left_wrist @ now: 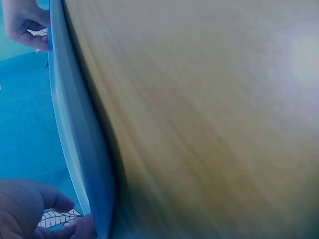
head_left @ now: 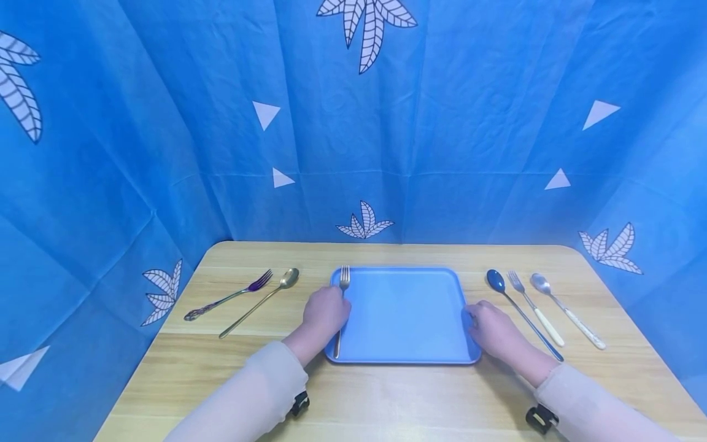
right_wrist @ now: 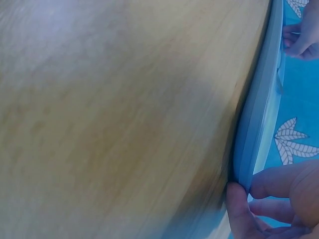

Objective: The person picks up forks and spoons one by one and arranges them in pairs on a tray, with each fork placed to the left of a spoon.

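Blue and rimmed, a tray [head_left: 409, 322] is held at the centre of a wooden table [head_left: 392, 402], a person's left hand [head_left: 327, 312] gripping its left edge with curled fingers over a silver fork [head_left: 345, 277], the right hand [head_left: 490, 326] pinching the right edge between thumb and fingers. A purple fork [head_left: 259, 281] and a gold spoon [head_left: 288, 278] lie to the left; a dark blue spoon [head_left: 495, 280], a white-handled fork [head_left: 547, 325] and a white-handled spoon [head_left: 584, 326] lie to the right.

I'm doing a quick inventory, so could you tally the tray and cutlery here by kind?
Tray: 1
Forks: 3 (purple-headed fork, fork on the tray, white-handled fork)
Spoons: 3 (gold spoon, dark blue spoon, silver spoon)
Total: 7
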The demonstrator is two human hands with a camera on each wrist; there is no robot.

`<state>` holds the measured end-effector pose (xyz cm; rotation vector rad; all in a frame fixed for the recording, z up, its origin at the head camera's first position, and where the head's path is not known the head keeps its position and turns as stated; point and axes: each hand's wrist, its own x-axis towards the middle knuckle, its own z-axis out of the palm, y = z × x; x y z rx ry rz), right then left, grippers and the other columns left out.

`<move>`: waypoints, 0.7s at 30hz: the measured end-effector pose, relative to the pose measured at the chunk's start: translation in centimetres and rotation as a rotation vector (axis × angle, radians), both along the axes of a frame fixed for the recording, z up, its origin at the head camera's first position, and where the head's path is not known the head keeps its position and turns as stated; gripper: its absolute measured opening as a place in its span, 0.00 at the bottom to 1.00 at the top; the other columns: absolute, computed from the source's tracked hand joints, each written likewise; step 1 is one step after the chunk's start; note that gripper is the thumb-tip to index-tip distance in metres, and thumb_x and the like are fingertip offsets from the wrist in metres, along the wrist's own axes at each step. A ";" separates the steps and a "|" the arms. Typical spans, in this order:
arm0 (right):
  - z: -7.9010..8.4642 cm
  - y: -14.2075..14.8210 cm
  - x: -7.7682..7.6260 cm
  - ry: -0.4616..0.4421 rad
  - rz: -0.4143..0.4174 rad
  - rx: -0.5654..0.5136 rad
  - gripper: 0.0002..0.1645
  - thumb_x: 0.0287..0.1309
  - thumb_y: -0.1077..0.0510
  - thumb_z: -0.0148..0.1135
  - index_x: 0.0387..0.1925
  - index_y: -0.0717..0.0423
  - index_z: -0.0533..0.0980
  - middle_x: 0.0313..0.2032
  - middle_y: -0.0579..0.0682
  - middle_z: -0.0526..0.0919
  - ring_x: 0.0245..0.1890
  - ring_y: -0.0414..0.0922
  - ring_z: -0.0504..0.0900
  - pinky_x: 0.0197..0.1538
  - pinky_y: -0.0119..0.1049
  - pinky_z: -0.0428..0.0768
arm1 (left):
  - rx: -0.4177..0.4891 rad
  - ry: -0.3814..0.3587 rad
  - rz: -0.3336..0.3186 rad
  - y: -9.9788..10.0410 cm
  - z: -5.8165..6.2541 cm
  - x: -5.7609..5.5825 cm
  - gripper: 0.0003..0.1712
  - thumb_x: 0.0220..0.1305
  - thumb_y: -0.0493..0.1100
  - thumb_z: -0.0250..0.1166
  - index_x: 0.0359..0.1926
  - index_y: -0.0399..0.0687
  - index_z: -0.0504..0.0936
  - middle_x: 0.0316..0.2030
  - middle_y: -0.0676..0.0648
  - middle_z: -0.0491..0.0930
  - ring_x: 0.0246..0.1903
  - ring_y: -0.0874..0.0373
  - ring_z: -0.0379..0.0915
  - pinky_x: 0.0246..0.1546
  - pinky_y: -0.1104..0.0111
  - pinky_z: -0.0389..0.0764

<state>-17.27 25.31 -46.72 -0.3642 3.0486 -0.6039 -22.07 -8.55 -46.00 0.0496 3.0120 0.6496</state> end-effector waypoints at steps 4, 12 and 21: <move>0.0 0.0 0.0 -0.011 -0.002 -0.006 0.25 0.50 0.71 0.67 0.52 0.75 0.76 0.36 0.61 0.80 0.36 0.54 0.82 0.42 0.51 0.83 | -0.016 0.050 -0.027 -0.4 -0.1 0.2 0.10 0.67 0.42 0.60 0.31 0.40 0.79 0.20 0.48 0.71 0.19 0.56 0.69 0.17 0.67 0.71; 0.3 -0.1 -0.2 -0.020 0.004 -0.012 0.25 0.50 0.71 0.67 0.52 0.75 0.76 0.37 0.62 0.80 0.36 0.55 0.82 0.42 0.51 0.83 | 0.000 0.106 -0.051 -1.1 0.0 1.0 0.10 0.65 0.43 0.63 0.28 0.45 0.74 0.22 0.49 0.70 0.21 0.55 0.68 0.19 0.66 0.69; 0.4 -0.2 -0.1 -0.025 0.002 -0.002 0.24 0.50 0.71 0.67 0.52 0.75 0.76 0.37 0.62 0.80 0.36 0.55 0.82 0.42 0.51 0.84 | -0.015 0.131 -0.044 -2.4 0.2 1.6 0.07 0.64 0.44 0.64 0.35 0.45 0.78 0.26 0.49 0.73 0.24 0.55 0.70 0.22 0.65 0.72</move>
